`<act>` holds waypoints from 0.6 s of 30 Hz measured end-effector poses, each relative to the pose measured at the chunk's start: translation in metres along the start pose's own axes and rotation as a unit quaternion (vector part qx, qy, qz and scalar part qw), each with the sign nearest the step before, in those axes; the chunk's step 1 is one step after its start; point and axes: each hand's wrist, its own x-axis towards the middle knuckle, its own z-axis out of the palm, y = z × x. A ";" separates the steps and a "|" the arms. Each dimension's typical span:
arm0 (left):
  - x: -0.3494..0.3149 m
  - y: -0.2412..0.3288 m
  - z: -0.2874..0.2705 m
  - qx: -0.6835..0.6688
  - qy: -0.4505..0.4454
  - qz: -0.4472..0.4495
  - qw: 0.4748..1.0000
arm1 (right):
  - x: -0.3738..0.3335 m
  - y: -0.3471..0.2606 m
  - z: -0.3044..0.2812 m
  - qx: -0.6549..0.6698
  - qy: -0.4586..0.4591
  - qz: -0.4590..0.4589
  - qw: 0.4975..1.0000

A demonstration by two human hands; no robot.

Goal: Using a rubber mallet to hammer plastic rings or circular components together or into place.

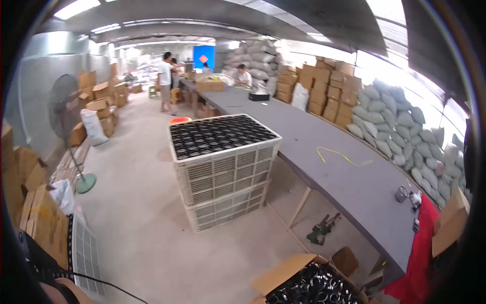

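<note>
Neither of my hands shows in the head view. At the lower left edge a patch of bare skin (76, 293) with a dark band shows, and I cannot tell which part of the body it is. Ahead stand two stacked white plastic crates (223, 175). The upper one is filled with rows of black round parts (223, 135). Low at the front, an open cardboard box (287, 273) holds a heap of loose black ring-shaped parts (316, 287).
A long grey-topped table (324, 147) runs along the right, bearing a yellow strap (336, 152). A red cloth (419, 253) hangs at its near end. Left stand a fan (86, 182), cartons (45, 215) and another crate (88, 253). Several people (165, 78) are at the back.
</note>
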 end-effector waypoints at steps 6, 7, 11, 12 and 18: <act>0.078 -0.087 0.025 -0.089 -0.052 0.043 0.994 | 0.021 -0.016 -0.051 0.035 0.067 0.109 0.991; 0.090 -0.104 0.030 -0.105 -0.063 0.049 0.991 | 0.022 -0.013 -0.056 0.037 0.072 0.135 0.988; 0.138 -0.176 0.061 -0.184 -0.110 0.072 0.974 | 0.025 0.007 -0.063 0.057 0.065 0.226 0.970; 0.150 -0.191 0.067 -0.207 -0.123 0.079 0.967 | 0.022 0.010 -0.056 0.062 0.062 0.241 0.967; 0.215 -0.273 0.092 -0.362 -0.145 0.152 0.908 | 0.062 -0.007 0.000 0.094 0.079 0.198 0.973</act>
